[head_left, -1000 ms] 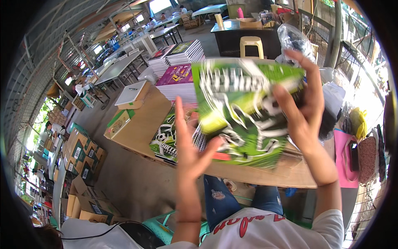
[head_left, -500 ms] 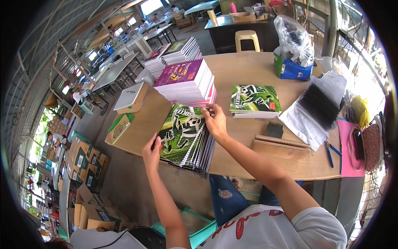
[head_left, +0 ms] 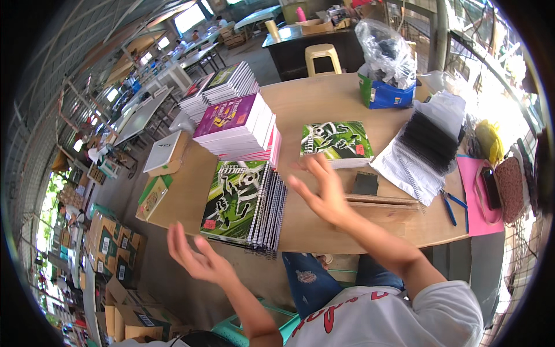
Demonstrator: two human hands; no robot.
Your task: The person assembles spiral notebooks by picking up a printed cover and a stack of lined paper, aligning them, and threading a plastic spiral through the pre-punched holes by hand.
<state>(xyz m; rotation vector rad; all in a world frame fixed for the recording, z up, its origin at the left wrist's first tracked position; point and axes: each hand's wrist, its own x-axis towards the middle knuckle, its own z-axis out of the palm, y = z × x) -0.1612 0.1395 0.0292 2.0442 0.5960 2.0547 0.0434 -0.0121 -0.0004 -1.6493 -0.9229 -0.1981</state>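
A stack of spiral-bound notebooks (head_left: 234, 199) with green soccer covers stands at the table's near edge, its black coils fanned along the right side. My left hand (head_left: 199, 254) hovers apart from its lower left corner, fingers spread and holding nothing. To the right of the stack, my right hand (head_left: 324, 191) is raised above the table, also open and bare. Beyond it lies a lower pile of green soccer books (head_left: 336, 141), whose near left corner sits close behind my fingertips. Behind the coiled stack rises a tall pile of purple-covered books (head_left: 231, 118).
Black binding coils (head_left: 430, 141) rest on white plastic at the right, near blue-handled pliers (head_left: 451, 208). A wooden block (head_left: 381, 202) with a dark pad (head_left: 365, 184) sits at the near middle. Bagged material stands in a blue box (head_left: 390, 94). Cardboard cartons (head_left: 113, 246) stand at left.
Both hands have let go of the coiled notebook stack and moved apart from it, left hand leftward and down, right hand to the right. The stack now sits straighter.
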